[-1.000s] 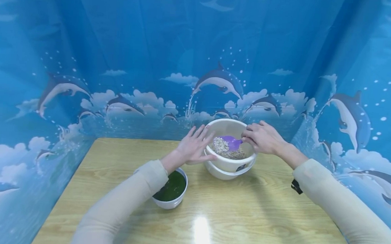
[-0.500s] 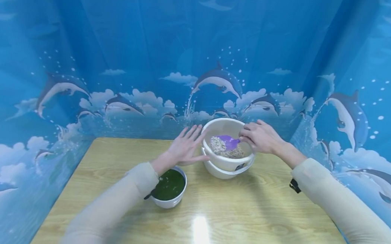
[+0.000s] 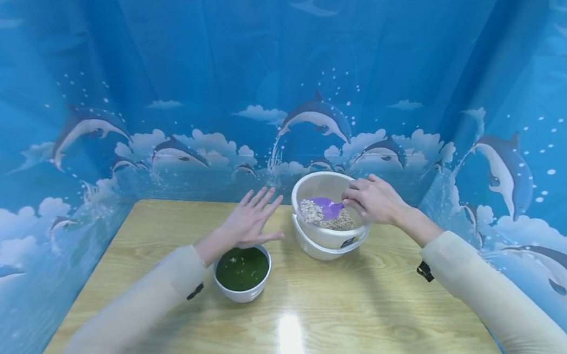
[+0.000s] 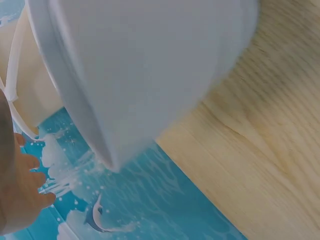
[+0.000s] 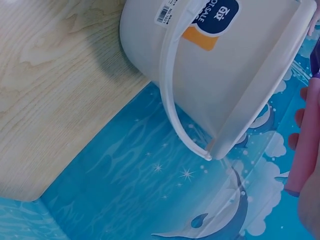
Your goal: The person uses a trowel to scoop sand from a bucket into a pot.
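Note:
My right hand grips a small shovel over the mouth of the white bucket. The blade is purple and bears a heap of pale grains; the pink handle shows in the right wrist view. More brownish grains lie inside the bucket. My left hand, fingers spread and holding nothing, hovers just beyond a white bowl. Dark green liquid with pale specks fills that bowl. In the left wrist view the bowl's outer wall hides much of the scene.
Both vessels stand on a wood-grain table, the bucket near its back edge. The bucket's white carry handle hangs down its side. A blue dolphin-printed curtain encloses the back and sides.
My left hand has moved left, away from the bucket's rim, uncovering more of the bowl. The loaded shovel has shifted slightly left over the bucket. Pale specks have appeared on the green liquid.

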Demonstrator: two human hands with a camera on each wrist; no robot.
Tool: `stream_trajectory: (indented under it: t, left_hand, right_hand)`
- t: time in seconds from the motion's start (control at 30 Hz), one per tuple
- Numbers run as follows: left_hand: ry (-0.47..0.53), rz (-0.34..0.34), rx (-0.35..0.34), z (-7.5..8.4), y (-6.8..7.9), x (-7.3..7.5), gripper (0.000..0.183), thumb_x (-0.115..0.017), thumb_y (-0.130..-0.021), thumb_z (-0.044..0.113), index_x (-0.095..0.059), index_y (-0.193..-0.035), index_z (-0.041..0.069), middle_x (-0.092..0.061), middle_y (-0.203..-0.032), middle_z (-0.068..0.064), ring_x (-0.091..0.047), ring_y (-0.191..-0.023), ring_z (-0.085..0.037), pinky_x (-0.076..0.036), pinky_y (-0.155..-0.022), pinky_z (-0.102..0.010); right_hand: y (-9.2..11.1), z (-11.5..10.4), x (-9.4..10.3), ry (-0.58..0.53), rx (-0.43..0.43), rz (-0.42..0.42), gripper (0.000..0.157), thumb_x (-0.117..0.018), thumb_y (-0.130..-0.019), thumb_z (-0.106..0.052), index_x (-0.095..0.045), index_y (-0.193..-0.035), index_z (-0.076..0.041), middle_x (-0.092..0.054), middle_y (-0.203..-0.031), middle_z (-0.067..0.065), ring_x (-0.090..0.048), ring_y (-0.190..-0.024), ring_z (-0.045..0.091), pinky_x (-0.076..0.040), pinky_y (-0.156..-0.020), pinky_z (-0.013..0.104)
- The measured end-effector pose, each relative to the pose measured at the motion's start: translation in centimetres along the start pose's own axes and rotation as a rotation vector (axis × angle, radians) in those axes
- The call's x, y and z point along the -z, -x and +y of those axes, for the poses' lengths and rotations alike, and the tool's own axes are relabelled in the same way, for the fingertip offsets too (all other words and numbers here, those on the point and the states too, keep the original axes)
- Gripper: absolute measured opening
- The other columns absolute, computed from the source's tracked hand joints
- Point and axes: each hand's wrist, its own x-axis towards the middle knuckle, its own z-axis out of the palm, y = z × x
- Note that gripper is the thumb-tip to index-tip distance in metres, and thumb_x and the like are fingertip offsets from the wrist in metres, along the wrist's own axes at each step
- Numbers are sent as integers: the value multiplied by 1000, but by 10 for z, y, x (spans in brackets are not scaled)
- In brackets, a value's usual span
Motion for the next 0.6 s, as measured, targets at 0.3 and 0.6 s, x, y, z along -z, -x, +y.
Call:
stream_trajectory:
  t: [0.3, 0.6]
  left_hand:
    - [4, 15, -25, -13, 30, -5, 104, -29, -97, 86, -17, -170, 13, -12, -177, -19, -16, -165, -41, -19, -135, -62]
    - [44, 32, -53, -19, 57, -13, 99, -57, -97, 71, -23, -169, 11, -15, -176, -22, -18, -164, -43, -20, -133, -66]
  right_hand:
    - [-5, -10, 2, -17, 45, 34, 11, -69, -101, -26, -77, -97, -19, -74, -89, -4, -57, -78, 14, -33, -72, 28]
    - [-8, -21, 2, -11, 70, 46, 11, -68, -101, -28, -76, -97, -21, -72, -89, -5, -57, -78, 14, -38, -71, 29]
